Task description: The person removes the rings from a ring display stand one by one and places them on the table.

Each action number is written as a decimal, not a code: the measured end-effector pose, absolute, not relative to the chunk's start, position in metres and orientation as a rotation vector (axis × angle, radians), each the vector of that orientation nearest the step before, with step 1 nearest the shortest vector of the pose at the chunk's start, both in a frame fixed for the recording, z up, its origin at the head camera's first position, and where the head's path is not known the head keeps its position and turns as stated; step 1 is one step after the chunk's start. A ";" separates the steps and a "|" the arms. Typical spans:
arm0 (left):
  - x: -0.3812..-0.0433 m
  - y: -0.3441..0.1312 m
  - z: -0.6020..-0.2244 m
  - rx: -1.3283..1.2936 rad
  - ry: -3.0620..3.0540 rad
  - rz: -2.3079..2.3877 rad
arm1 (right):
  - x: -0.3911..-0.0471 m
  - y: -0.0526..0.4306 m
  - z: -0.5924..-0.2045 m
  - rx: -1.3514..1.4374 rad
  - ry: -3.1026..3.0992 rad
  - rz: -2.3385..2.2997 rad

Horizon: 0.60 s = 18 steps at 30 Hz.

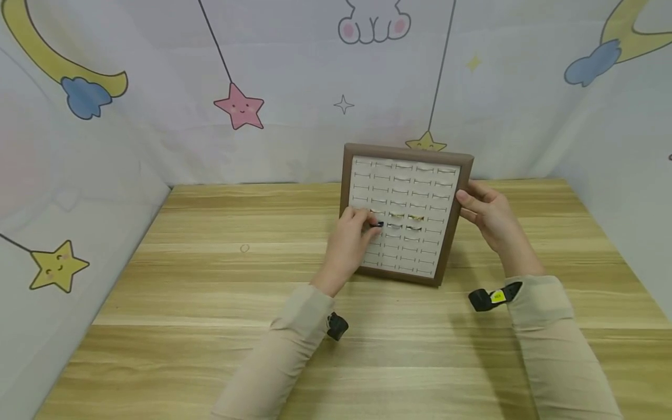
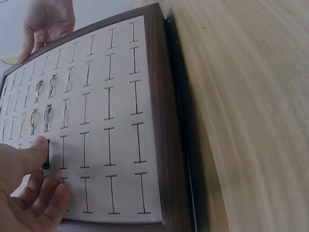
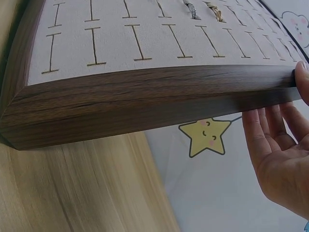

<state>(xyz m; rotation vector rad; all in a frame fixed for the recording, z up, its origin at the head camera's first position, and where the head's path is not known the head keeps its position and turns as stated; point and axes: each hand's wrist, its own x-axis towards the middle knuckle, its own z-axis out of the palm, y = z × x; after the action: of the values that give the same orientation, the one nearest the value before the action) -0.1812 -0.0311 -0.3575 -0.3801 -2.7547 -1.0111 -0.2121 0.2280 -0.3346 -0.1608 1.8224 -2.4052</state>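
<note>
A ring tray (image 1: 347, 175) with a brown wooden frame and a white slotted pad stands tilted up on the table. My left hand (image 1: 371, 226) pinches a dark ring (image 1: 378, 224) at a slot in the pad's left half. In the left wrist view my thumb (image 2: 31, 153) lies against the dark ring (image 2: 46, 155). Gold and silver rings (image 1: 405, 218) sit in slots to its right. My right hand (image 1: 466, 204) grips the tray's right edge, thumb (image 3: 302, 79) on the front and fingers (image 3: 270, 137) behind the frame (image 3: 145, 96).
The wooden table (image 1: 220, 262) stretches out to the left and in front of the tray. White cloth walls with star and moon prints (image 1: 238, 108) close in the back and both sides. Most of the pad's slots (image 2: 111, 145) hold nothing.
</note>
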 end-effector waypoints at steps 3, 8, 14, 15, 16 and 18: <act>-0.183 -0.032 -0.358 -0.410 -2.755 -1.002 | -0.212 0.229 -0.334 -0.155 1.837 -2.392; -0.185 -0.037 -0.360 -0.462 -2.755 -1.033 | -0.212 0.229 -0.334 -0.164 1.843 -2.385; -0.190 -0.043 -0.362 -0.519 -2.754 -1.180 | -0.213 0.229 -0.335 -0.162 1.837 -2.388; -0.190 -0.044 -0.362 -0.531 -2.751 -1.214 | -0.213 0.229 -0.335 -0.160 1.838 -2.388; -0.191 -0.045 -0.362 -0.541 -2.748 -1.248 | -0.213 0.229 -0.335 -0.157 1.836 -2.390; -0.192 -0.047 -0.362 -0.546 -2.741 -1.324 | -0.213 0.230 -0.335 -0.157 1.828 -2.399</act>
<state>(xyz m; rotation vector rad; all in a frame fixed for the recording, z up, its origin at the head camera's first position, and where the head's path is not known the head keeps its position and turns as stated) -0.1919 -0.0472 -0.3615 -0.5457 -2.7410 -1.3241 -0.2128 0.2296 -0.3352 -0.1566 1.8280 -2.3991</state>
